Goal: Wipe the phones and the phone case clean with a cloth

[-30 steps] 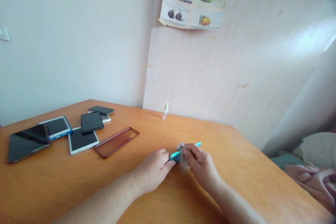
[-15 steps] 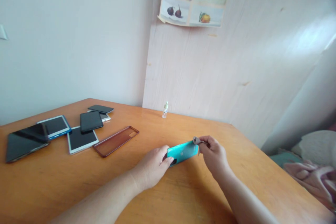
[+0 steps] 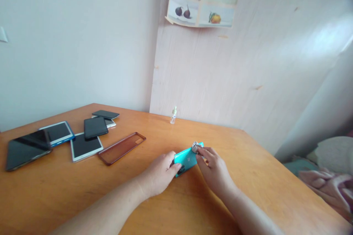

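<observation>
A teal smartphone [image 3: 185,158] is tilted above the table, its back with the dark camera block towards me. My left hand [image 3: 162,170] is closed on its left end, the thumb lying by the camera block. In my right hand [image 3: 213,165] a crumpled grey cloth [image 3: 195,147] is pinched between thumb and fingers, pressed against the phone's upper long edge near the right end. My right fingers cover part of the phone's right end. To the left, a clear reddish-brown phone case [image 3: 122,148] lies flat on the table.
On the wooden table [image 3: 154,213], several tablets and phones lie at the left, among them a white tablet [image 3: 86,147], a black device [image 3: 95,127] and a dark tablet [image 3: 29,149]. A small clear bottle [image 3: 173,115] stands by the wall. Bedding [image 3: 328,183] lies beyond the right edge.
My right hand has slid the cloth leftward along the phone's upper edge, from the right corner inward. The phone has tilted slightly in my left hand, which stays nearly in place.
</observation>
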The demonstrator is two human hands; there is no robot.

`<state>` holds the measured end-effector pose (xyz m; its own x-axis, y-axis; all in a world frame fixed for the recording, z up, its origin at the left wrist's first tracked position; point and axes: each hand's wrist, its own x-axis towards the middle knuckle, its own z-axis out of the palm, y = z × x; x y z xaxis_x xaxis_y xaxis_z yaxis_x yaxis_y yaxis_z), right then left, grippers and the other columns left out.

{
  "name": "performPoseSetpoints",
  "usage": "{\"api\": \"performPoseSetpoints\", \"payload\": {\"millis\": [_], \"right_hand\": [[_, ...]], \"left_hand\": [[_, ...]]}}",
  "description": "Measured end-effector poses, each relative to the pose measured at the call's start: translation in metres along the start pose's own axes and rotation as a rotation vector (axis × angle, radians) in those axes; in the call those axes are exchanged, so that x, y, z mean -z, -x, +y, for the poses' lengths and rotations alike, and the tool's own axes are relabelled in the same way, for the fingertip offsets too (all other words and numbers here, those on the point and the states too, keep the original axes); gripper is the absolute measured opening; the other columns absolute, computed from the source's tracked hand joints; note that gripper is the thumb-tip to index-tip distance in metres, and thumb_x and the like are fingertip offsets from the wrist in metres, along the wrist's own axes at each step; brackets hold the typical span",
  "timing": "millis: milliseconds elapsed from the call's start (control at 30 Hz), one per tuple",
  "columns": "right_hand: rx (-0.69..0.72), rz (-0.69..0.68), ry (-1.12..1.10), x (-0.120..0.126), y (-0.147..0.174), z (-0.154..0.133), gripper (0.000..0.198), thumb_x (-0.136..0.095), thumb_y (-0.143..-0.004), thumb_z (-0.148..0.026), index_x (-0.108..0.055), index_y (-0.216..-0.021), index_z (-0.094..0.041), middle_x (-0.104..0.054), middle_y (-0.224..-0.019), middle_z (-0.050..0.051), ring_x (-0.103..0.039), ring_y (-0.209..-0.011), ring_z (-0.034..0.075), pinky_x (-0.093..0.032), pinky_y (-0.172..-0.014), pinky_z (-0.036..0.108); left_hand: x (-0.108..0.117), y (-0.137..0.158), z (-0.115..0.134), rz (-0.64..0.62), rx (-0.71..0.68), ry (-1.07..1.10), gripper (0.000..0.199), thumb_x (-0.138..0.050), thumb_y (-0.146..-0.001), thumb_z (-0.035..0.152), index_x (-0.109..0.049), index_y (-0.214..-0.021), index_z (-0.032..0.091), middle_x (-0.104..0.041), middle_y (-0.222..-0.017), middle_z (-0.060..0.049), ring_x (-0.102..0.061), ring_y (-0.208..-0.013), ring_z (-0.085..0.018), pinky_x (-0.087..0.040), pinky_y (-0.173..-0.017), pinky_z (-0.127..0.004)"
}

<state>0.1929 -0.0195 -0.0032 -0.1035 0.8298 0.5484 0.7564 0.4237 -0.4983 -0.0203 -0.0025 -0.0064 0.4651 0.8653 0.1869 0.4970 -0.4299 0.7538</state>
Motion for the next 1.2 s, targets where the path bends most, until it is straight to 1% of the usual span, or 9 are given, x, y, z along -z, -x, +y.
{"api": "performPoseSetpoints", "payload": {"millis": [100,333,533,600,700,800,1000,1067,1200], "right_hand": [[-0.067,0.009,0.112,0.002,-0.001,0.01,0.034,-0.05,-0.089,-0.026,-0.064,-0.12,-0.024,-0.064,-0.114,0.009,-0.059,-0.107,0.025,-0.047,-0.095,0.042],[0.15,-0.232,-0.02,-0.004,0.014,-0.037,0.04,-0.048,-0.09,-0.02,-0.06,-0.127,-0.027,-0.059,-0.124,0.009,-0.058,-0.109,0.021,-0.048,-0.095,0.035],[-0.089,-0.149,0.15,-0.003,0.003,0.005,0.045,-0.05,-0.088,-0.021,-0.056,-0.133,-0.02,-0.058,-0.13,0.014,-0.056,-0.12,0.028,-0.044,-0.103,0.042],[-0.092,-0.183,0.162,-0.004,0.006,0.004,0.052,-0.049,-0.088,-0.02,-0.048,-0.14,-0.018,-0.052,-0.14,0.015,-0.048,-0.13,0.029,-0.041,-0.107,0.044],[0.014,-0.289,0.105,-0.006,0.016,-0.019,0.056,-0.045,-0.091,-0.019,-0.038,-0.147,-0.019,-0.042,-0.149,0.011,-0.035,-0.139,0.027,-0.036,-0.112,0.043],[0.092,-0.363,0.07,-0.006,0.022,-0.034,0.053,-0.041,-0.094,-0.021,-0.039,-0.147,-0.023,-0.039,-0.151,0.007,-0.031,-0.141,0.025,-0.036,-0.113,0.041],[-0.092,-0.294,0.182,-0.004,0.012,-0.011,0.055,-0.045,-0.092,-0.02,-0.039,-0.146,-0.016,-0.042,-0.147,0.014,-0.043,-0.134,0.029,-0.038,-0.11,0.048],[-0.055,-0.308,0.158,-0.004,0.013,-0.015,0.055,-0.045,-0.092,-0.02,-0.039,-0.146,-0.018,-0.042,-0.148,0.013,-0.042,-0.135,0.029,-0.038,-0.11,0.047],[0.145,-0.346,0.023,-0.004,0.018,-0.033,0.052,-0.042,-0.095,-0.02,-0.04,-0.146,-0.026,-0.042,-0.149,0.005,-0.035,-0.139,0.024,-0.035,-0.113,0.043]], "left_hand": [[0.001,-0.001,-0.001,0.001,0.01,-0.013,0.022,-0.046,-0.092,0.039,-0.05,-0.082,0.02,-0.058,-0.078,0.001,-0.054,-0.073,-0.016,-0.034,-0.061,-0.026],[0.003,-0.004,-0.001,0.004,-0.002,0.115,0.022,-0.044,-0.093,0.039,-0.052,-0.087,0.019,-0.062,-0.085,0.0,-0.056,-0.081,-0.017,-0.039,-0.067,-0.026],[0.006,-0.004,-0.003,-0.029,0.036,0.087,0.025,-0.047,-0.091,0.043,-0.051,-0.085,0.019,-0.057,-0.079,0.001,-0.052,-0.074,-0.017,-0.037,-0.062,-0.026],[0.006,-0.004,-0.003,-0.025,0.04,0.092,0.025,-0.046,-0.091,0.043,-0.052,-0.086,0.019,-0.058,-0.08,0.0,-0.053,-0.075,-0.018,-0.037,-0.063,-0.026],[0.006,-0.005,-0.003,0.005,0.049,0.101,0.024,-0.047,-0.09,0.041,-0.052,-0.087,0.018,-0.06,-0.084,-0.001,-0.054,-0.079,-0.018,-0.039,-0.066,-0.027],[0.006,-0.006,-0.004,0.018,0.04,0.127,0.023,-0.047,-0.09,0.04,-0.053,-0.089,0.018,-0.061,-0.088,-0.002,-0.055,-0.083,-0.019,-0.041,-0.07,-0.028],[0.006,-0.007,-0.008,-0.037,0.063,0.167,0.027,-0.047,-0.091,0.044,-0.052,-0.09,0.018,-0.062,-0.084,-0.002,-0.056,-0.079,-0.019,-0.042,-0.069,-0.028],[0.005,-0.008,-0.008,-0.032,0.058,0.169,0.026,-0.047,-0.091,0.043,-0.053,-0.09,0.018,-0.062,-0.085,-0.002,-0.056,-0.08,-0.019,-0.042,-0.07,-0.029],[0.004,-0.007,-0.007,0.001,0.027,0.186,0.021,-0.047,-0.09,0.037,-0.054,-0.093,0.018,-0.064,-0.092,-0.003,-0.057,-0.088,-0.02,-0.043,-0.075,-0.028]]}}
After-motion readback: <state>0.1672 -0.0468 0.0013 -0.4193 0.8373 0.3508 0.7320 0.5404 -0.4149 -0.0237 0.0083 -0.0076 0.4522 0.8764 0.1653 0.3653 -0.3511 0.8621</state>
